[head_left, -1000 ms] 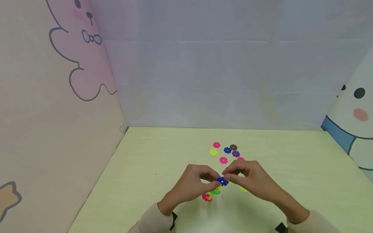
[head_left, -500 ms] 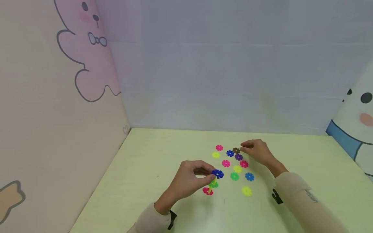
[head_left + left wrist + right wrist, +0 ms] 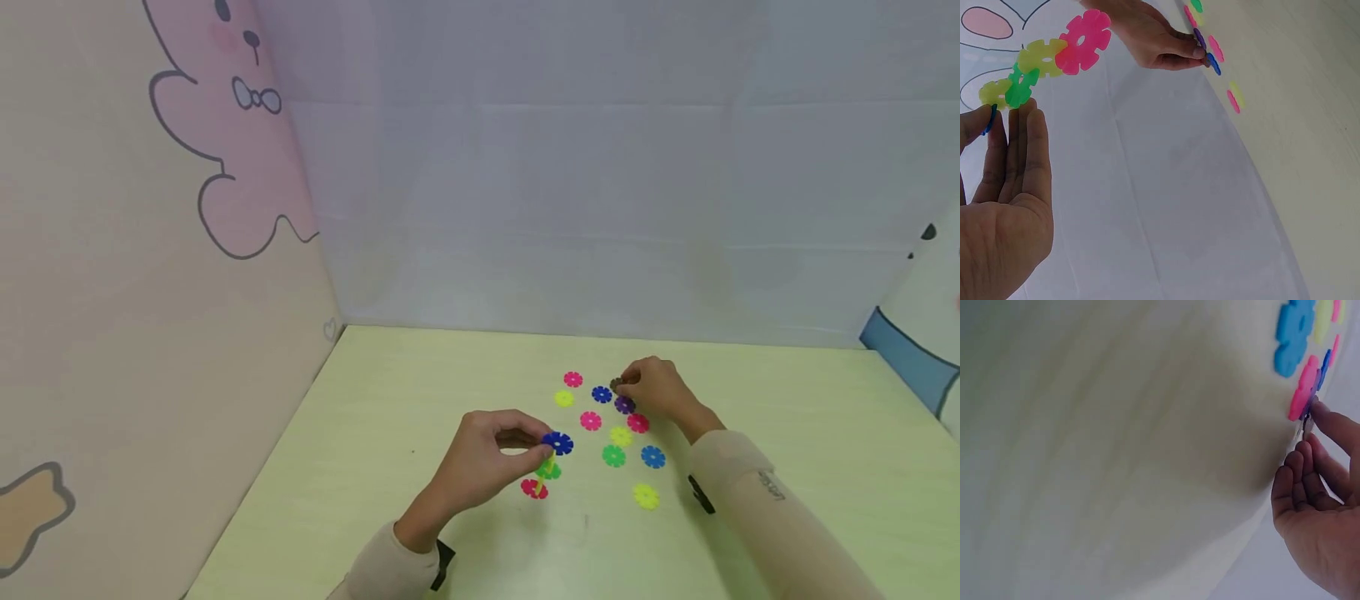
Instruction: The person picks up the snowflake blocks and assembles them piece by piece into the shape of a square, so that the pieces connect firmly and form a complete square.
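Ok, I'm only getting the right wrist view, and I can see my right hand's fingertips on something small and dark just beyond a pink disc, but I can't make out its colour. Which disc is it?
Observer: The head view shows the fingertips of the right hand on a brown disc.

Operator: Good. The other hand is out of my picture altogether; what has it got?

Observer: In the left wrist view, the left hand pinches a blue disc at one end of a raised chain that finishes in a pink disc.
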Demonstrator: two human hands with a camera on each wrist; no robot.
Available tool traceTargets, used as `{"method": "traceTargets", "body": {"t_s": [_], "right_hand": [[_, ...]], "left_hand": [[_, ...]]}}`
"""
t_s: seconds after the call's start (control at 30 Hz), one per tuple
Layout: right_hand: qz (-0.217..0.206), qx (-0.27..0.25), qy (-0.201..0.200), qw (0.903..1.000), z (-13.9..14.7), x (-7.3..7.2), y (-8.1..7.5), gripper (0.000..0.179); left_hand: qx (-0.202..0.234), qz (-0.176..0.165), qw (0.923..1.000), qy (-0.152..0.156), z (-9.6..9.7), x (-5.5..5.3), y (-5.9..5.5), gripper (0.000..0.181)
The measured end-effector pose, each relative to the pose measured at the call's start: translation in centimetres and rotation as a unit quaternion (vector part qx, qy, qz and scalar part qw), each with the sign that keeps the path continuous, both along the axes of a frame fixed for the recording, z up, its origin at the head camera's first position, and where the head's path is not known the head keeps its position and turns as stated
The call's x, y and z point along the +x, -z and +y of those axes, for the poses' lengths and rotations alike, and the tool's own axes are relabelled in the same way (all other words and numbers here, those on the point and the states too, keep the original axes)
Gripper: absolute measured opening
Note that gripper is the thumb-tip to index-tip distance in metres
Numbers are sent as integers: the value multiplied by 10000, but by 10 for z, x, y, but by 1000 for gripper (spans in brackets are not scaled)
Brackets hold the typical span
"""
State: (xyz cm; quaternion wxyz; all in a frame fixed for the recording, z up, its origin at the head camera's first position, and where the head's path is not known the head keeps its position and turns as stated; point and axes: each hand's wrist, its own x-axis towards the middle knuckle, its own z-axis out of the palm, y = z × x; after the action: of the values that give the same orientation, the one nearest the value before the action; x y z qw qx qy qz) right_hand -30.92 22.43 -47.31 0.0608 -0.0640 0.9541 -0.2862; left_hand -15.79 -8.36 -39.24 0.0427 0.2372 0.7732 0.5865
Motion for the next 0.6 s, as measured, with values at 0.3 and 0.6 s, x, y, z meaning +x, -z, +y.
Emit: {"method": "traceTargets", "body": {"t_s": [0.3, 0.6], "right_hand": [[-122, -1545, 404, 9871, 7, 37, -19, 24], [-613, -3060, 382, 9493, -16, 118, -69, 34]], "left_hand": [[-11, -74, 9998, -175, -2, -4, 0, 11], [227, -92, 9992, -327, 2, -7, -7, 12]]}}
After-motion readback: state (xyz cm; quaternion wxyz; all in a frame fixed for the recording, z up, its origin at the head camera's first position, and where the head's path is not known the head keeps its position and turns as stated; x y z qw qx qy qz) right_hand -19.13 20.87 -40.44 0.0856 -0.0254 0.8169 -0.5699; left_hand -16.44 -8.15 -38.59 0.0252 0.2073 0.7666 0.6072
